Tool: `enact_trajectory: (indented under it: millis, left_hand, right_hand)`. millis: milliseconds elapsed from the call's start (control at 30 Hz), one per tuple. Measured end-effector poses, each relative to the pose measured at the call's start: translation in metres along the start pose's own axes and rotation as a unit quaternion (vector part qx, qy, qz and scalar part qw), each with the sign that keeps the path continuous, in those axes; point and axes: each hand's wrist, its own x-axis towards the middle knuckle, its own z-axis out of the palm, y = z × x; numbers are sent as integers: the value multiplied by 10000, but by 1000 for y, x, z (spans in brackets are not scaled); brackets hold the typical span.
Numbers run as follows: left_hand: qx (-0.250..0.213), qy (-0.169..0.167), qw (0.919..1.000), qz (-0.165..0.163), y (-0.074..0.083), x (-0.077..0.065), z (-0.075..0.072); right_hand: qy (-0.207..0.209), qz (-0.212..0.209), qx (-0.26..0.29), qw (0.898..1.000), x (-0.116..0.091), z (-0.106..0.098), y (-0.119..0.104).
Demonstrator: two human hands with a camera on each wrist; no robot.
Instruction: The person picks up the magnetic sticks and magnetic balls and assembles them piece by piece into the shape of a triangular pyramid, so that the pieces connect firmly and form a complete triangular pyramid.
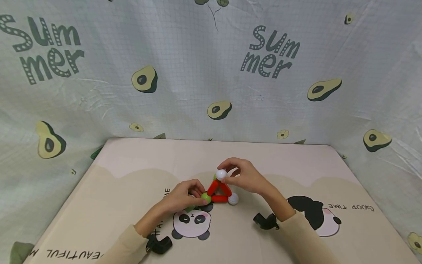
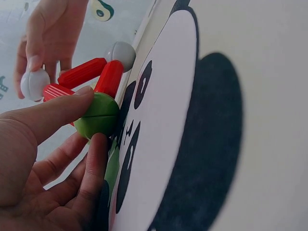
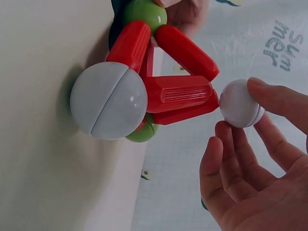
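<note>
A small pyramid-like frame of red rods point(image 1: 219, 198) joined by balls stands on the table mat. My left hand point(image 1: 182, 195) pinches the green ball point(image 2: 97, 115) at its near left corner between thumb and fingers. At the top, my right hand point(image 1: 243, 176) holds a white ball point(image 3: 239, 103) by thumb and fingertips, against the upper ends of the rods. Another white ball point(image 1: 233, 198) rests at the lower right corner, touched by neither hand. Behind it, a second green ball point(image 3: 143, 132) is partly hidden by rods in the right wrist view.
The pale mat point(image 1: 125, 190) carries printed pandas and lettering. Black curved pieces point(image 1: 265, 221) sit at both wrists. A light cloth point(image 1: 184, 73) with avocado prints hangs behind the table and along its sides.
</note>
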Motion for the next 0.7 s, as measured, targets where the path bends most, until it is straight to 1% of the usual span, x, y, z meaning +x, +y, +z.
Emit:
enact_trajectory:
  millis: [433, 700]
  left_hand:
    - [59, 47, 10000, -60, 0, 2, 1]
    - [40, 55, 10000, -51, 0, 4, 1]
  right_hand:
    - [1, -71, -157, 9999, 1, -1, 0]
    - [-69, -140, -218, 9996, 2, 0, 3]
